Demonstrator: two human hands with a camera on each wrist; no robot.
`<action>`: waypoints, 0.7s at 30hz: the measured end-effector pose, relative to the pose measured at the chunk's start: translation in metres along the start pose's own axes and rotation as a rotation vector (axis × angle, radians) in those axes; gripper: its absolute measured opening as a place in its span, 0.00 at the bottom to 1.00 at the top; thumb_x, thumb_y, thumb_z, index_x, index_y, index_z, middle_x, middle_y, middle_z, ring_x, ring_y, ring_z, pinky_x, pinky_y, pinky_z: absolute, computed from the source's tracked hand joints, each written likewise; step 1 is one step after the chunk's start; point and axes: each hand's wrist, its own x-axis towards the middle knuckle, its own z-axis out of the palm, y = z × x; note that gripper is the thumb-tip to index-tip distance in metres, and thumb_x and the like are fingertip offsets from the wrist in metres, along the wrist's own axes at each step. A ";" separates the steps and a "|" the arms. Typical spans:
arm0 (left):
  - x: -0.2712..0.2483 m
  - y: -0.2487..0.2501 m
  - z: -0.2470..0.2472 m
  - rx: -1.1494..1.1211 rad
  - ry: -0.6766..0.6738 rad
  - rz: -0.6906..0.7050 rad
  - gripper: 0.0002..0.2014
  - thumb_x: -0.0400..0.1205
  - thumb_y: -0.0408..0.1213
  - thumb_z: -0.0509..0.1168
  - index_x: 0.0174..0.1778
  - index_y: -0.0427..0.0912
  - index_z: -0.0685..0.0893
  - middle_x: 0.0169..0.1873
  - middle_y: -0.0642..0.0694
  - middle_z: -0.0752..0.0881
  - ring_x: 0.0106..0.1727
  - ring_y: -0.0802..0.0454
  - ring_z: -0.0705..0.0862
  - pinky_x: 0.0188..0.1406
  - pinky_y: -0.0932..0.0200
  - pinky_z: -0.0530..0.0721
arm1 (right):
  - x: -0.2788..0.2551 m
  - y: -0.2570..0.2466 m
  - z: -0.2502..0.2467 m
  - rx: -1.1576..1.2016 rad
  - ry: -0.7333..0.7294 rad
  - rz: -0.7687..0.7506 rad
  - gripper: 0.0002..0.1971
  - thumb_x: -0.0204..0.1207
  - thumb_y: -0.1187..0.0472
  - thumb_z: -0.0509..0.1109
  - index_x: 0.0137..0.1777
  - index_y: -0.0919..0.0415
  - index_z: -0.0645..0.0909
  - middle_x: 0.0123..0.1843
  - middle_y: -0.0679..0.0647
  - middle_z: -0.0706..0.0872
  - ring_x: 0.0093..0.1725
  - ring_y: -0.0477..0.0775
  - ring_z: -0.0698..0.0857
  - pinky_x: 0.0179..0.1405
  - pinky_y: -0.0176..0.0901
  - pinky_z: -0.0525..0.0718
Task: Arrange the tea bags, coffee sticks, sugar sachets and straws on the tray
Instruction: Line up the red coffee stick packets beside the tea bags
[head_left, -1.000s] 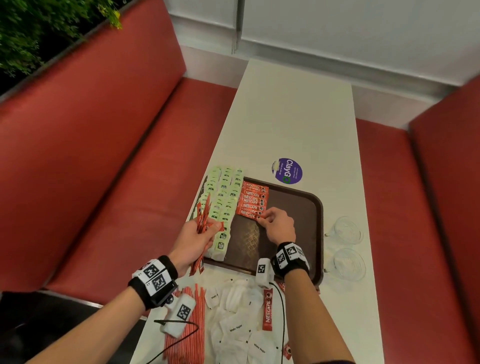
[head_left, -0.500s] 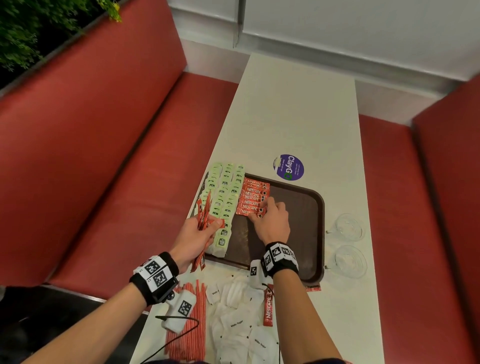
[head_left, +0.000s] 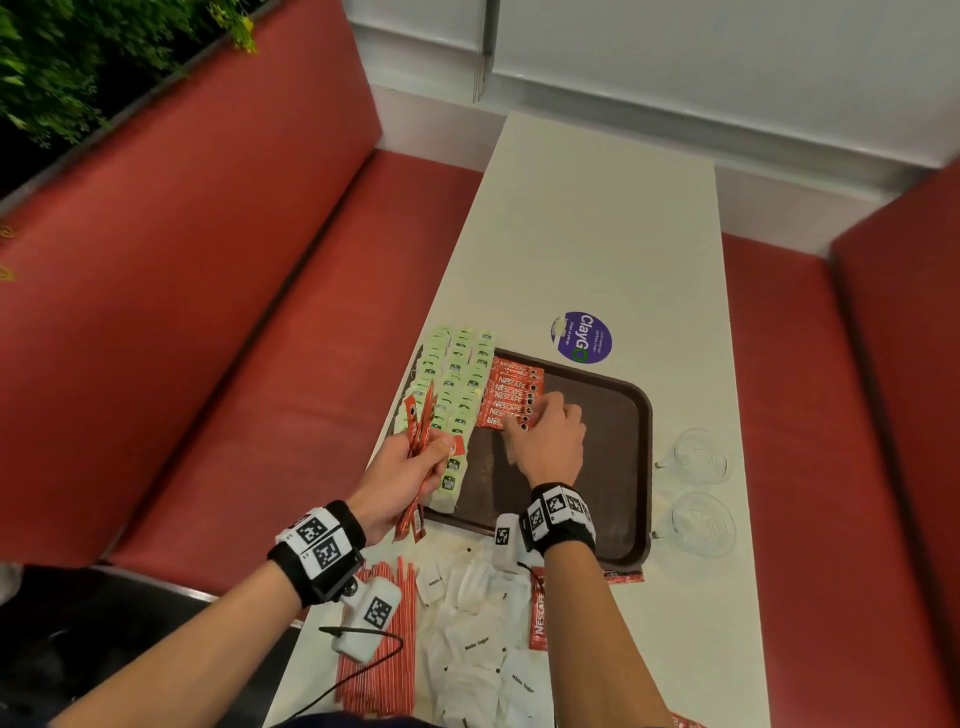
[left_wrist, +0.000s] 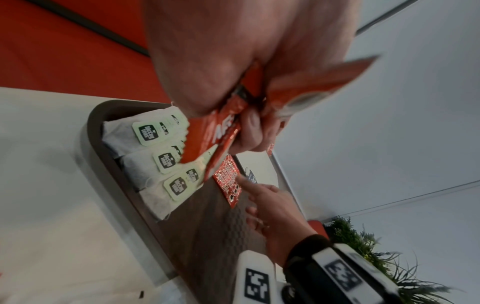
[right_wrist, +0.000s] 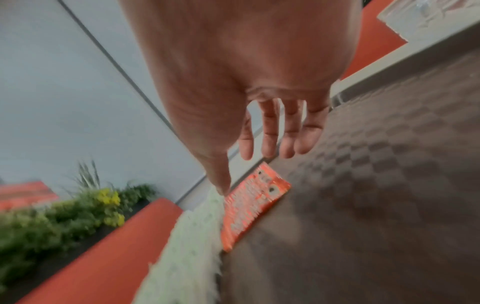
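A dark brown tray (head_left: 623, 467) lies on the white table. Green-tagged tea bags (head_left: 457, 384) fill its left side in rows. Beside them sits a block of red coffee sticks (head_left: 511, 392). My right hand (head_left: 545, 436) is over the tray with straight fingers, its fingertips (right_wrist: 270, 148) at the near right end of that block. My left hand (head_left: 410, 467) grips a bundle of red coffee sticks (head_left: 418, 431) above the tray's left edge; the same coffee sticks (left_wrist: 218, 131) show in the left wrist view. White sugar sachets (head_left: 478, 644) and red straws (head_left: 384, 670) lie near me.
Two clear glass cups (head_left: 698, 454) stand right of the tray. A purple round sticker (head_left: 582, 338) is on the table beyond it. A loose coffee stick (head_left: 539, 613) lies among the sachets. Red bench seats (head_left: 208, 364) flank the table.
My right hand moved forward from the near end of the coffee stick block and its fingers straightened over the sticks. My left hand kept holding its bundle.
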 end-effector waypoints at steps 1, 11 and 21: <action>-0.001 0.001 0.000 -0.007 -0.017 0.008 0.07 0.94 0.39 0.67 0.53 0.40 0.84 0.35 0.46 0.78 0.27 0.54 0.69 0.24 0.61 0.68 | -0.004 -0.003 -0.006 0.098 0.008 -0.024 0.21 0.78 0.38 0.81 0.61 0.46 0.78 0.64 0.50 0.82 0.63 0.56 0.84 0.63 0.59 0.88; -0.017 0.020 0.026 -0.041 -0.140 0.072 0.15 0.92 0.46 0.68 0.60 0.34 0.86 0.35 0.41 0.80 0.25 0.54 0.69 0.22 0.64 0.68 | -0.094 -0.018 -0.056 0.758 -0.370 -0.151 0.14 0.92 0.46 0.72 0.52 0.55 0.89 0.45 0.60 0.94 0.42 0.58 0.91 0.44 0.52 0.87; -0.037 0.027 0.030 0.152 -0.290 0.158 0.15 0.93 0.47 0.67 0.48 0.39 0.83 0.33 0.39 0.78 0.24 0.52 0.70 0.23 0.62 0.69 | -0.106 -0.015 -0.094 0.797 -0.174 -0.149 0.12 0.91 0.48 0.73 0.51 0.55 0.90 0.43 0.53 0.94 0.44 0.52 0.91 0.47 0.49 0.89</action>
